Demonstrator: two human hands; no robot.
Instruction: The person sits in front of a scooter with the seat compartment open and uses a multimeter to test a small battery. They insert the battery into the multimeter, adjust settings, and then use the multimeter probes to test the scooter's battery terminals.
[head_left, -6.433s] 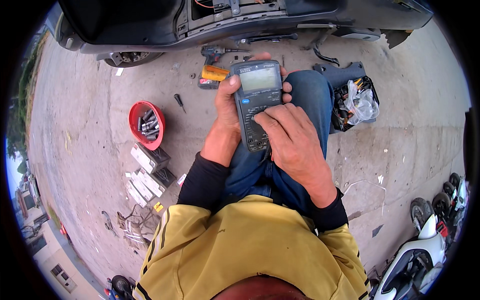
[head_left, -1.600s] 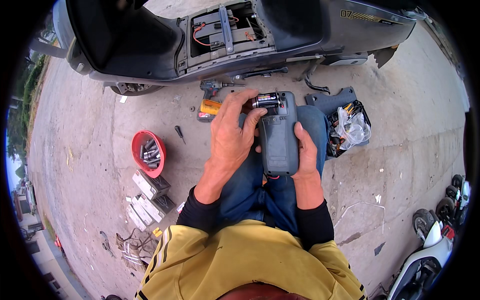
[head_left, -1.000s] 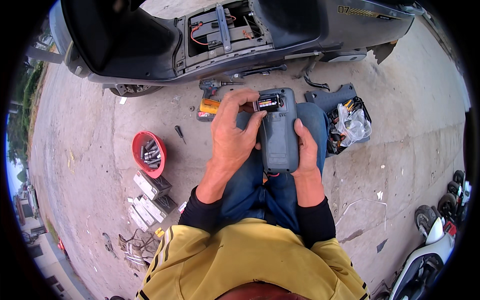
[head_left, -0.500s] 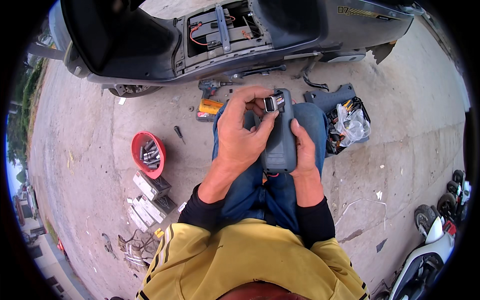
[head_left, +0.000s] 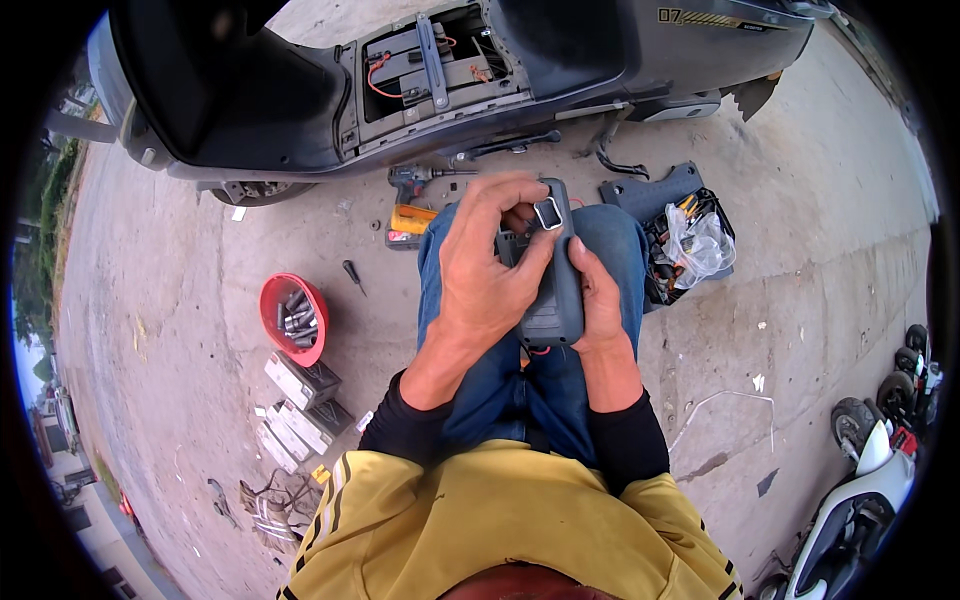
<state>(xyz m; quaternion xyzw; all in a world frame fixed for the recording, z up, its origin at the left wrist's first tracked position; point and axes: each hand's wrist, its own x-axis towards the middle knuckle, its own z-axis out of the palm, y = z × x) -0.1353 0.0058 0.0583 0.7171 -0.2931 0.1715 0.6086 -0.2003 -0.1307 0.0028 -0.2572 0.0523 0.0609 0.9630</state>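
We note meter [head_left: 557, 292] at our twelve, right hand [head_left: 602, 305] clamped along its three-o'clock edge. Left hand [head_left: 488, 265] pinches battery [head_left: 547, 213] near meter's twelve, tilted: not seated, we judge; contacts hidden.

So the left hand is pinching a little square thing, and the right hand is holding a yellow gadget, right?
Not quite: the gadget is dark grey, not yellow, as the head view shows. The left hand does pinch the little square thing, and the right hand does hold the gadget.
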